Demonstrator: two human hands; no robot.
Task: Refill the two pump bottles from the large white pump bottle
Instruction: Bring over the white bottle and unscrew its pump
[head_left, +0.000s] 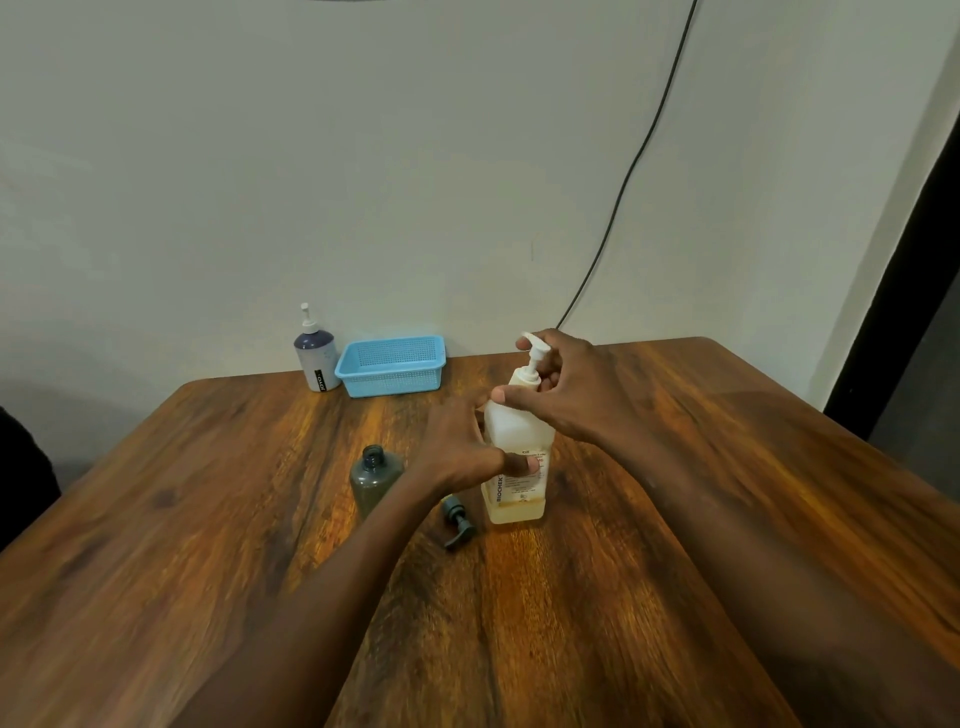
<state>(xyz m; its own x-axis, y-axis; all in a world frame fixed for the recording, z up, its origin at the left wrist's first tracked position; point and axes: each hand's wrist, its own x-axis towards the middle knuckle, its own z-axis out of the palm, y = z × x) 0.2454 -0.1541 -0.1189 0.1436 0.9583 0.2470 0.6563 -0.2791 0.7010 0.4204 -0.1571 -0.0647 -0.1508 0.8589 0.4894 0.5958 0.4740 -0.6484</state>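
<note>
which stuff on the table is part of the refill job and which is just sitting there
In the job:
large white pump bottle
open grey bottle
its grey pump
blue-topped pump bottle
left hand
right hand

Lying about:
blue basket
black cable

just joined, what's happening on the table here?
A person is working on the large white pump bottle: the left hand steadies its body while the right hand grips around the pump neck. Beside it stands a dark grey bottle with its top off, its pump lying on the table. A blue-and-white pump bottle and a blue basket sit at the far edge.
</note>
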